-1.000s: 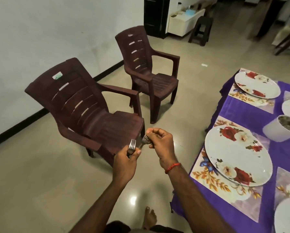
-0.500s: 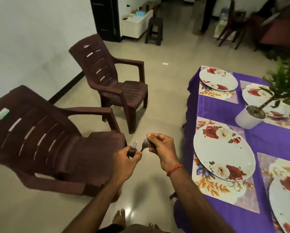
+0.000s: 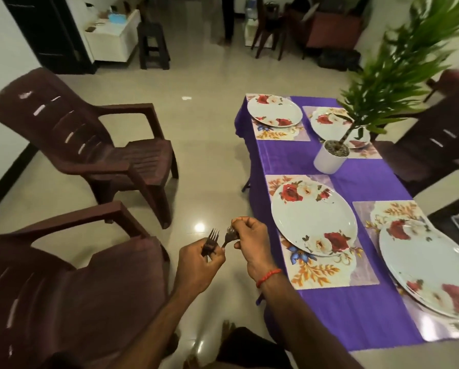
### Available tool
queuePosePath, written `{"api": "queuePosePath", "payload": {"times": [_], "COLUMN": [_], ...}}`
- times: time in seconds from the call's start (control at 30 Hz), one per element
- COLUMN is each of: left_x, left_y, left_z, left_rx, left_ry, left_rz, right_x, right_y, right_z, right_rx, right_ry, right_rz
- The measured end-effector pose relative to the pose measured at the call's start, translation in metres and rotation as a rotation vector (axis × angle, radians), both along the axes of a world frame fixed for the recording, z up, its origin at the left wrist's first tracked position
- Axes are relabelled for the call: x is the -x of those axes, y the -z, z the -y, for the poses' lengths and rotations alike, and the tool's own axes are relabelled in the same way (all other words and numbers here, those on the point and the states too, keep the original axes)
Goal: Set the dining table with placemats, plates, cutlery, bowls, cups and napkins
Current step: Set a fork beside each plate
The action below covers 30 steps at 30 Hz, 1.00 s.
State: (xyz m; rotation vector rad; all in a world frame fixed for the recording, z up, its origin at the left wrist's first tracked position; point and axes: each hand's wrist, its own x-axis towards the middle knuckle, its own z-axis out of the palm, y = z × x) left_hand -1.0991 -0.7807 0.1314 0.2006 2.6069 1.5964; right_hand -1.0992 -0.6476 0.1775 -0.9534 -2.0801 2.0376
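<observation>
Over the last second the view had swung rightward, so the purple-clothed worktop, which had sat at the right edge, now filled the right half of the frame, and the two brown chairs had slid to the left. The hands had kept their place at lower centre. The left hand was clamped on a bunch of forks, tines up. The right hand pinched the head of a single fork whose handle ran back toward the left hand. That suggested one fork was being drawn from the bunch for the nearest setting, and no cutlery lay on the worktop yet. Counted, there were four plates, each on one of four placemats, and one potted plant stood among them. Besides the two brown chairs at left, part of a dark chair showed at the right edge. The number of forks in the bunch could not be told. No bowls, cups or napkins showed.
</observation>
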Motion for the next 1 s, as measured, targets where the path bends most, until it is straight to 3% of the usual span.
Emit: {"api": "queuePosePath", "payload": {"times": [0.27, 0.67, 1.0], "left_x": [0.048, 0.161, 0.205], "left_y": [0.001, 0.000, 0.006], "left_z": [-0.052, -0.145, -0.192], "left_rx": [-0.001, 0.143, 0.152], "left_ry": [0.161, 0.224, 0.312], "left_rz": [0.026, 0.040, 0.142], "right_x": [0.036, 0.135, 0.155], "right_y": [0.006, 0.021, 0.039], "right_z": [-0.051, -0.142, -0.191], "right_rx": [0.009, 0.012, 0.091], "right_ry": [0.141, 0.219, 0.323], "right_rz": [-0.002, -0.058, -0.066]}}
